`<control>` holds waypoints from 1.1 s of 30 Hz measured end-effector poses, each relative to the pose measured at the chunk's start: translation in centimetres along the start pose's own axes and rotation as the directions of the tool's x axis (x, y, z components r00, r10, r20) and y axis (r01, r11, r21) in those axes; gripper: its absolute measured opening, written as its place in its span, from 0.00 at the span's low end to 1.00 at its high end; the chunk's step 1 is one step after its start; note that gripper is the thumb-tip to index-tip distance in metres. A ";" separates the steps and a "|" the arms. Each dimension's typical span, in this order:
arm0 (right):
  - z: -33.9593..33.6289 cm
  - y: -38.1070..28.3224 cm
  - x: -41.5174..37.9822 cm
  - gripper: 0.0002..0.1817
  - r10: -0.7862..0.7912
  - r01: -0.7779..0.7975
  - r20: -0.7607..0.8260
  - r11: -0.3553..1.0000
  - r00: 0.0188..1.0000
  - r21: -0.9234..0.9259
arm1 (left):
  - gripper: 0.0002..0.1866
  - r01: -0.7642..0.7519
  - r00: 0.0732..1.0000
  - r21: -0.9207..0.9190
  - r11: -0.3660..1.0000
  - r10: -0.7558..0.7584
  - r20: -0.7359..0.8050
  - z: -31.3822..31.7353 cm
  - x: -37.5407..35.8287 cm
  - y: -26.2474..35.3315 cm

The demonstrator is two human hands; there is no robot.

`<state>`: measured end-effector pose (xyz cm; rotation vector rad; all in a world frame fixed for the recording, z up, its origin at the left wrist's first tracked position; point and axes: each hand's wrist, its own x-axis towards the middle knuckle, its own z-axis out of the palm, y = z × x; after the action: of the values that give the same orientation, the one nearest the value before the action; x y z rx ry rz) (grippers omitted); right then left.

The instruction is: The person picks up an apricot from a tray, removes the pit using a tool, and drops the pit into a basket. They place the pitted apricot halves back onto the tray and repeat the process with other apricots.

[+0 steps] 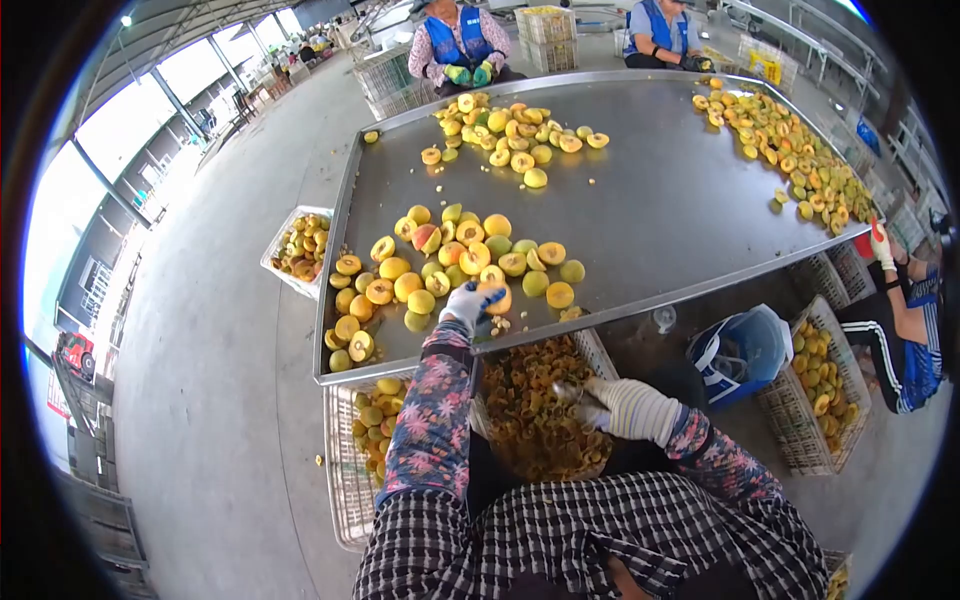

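My left hand, in a white glove with blue fingertips, is closed on a halved peach at the near edge of the metal table. Halved yellow and orange peaches lie spread just beyond and left of it. My right hand, in a striped white glove, is closed around a small metal tool. It is over a crate of brown scraps below the table edge. Small pale bits lie on the metal beside my left hand.
Two people in blue vests work across the table, and another person sits at the right. Peach crates stand left, below the near-left corner and right. A blue bucket stands under the near edge.
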<state>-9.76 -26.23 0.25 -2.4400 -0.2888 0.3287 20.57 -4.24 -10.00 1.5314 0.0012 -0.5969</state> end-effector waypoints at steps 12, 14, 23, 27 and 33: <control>-1.7 -7.4 4.8 0.14 -0.237 0.291 -0.516 0.956 0.823 0.026 | 0.26 -0.113 0.899 -0.907 0.405 0.431 0.080 7.2 -18.7 4.4; -1.3 -7.9 5.3 0.15 -0.282 0.286 -0.531 0.955 0.799 -0.076 | 0.28 -0.469 0.787 -0.672 0.573 0.617 -0.023 7.7 -19.9 4.2; -0.1 -8.1 5.9 0.17 -0.324 0.266 -0.420 0.945 0.848 -0.192 | 0.24 -0.780 0.485 0.436 0.449 0.874 -0.033 6.9 -20.8 3.7; -0.9 -8.5 5.4 0.18 -0.258 0.185 -0.292 0.949 0.921 -0.256 | 0.23 -0.745 0.657 0.061 0.664 0.747 -0.102 7.8 -21.9 4.3; -0.3 -5.5 5.4 0.19 -0.205 0.222 -0.123 0.963 0.971 0.150 | 0.36 -0.399 0.872 -0.419 0.816 0.479 0.102 5.2 -16.6 0.0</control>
<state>-5.24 -20.66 3.05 -2.2313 -0.4566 0.1218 4.44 -3.04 -3.59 1.0272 -0.3693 -0.3464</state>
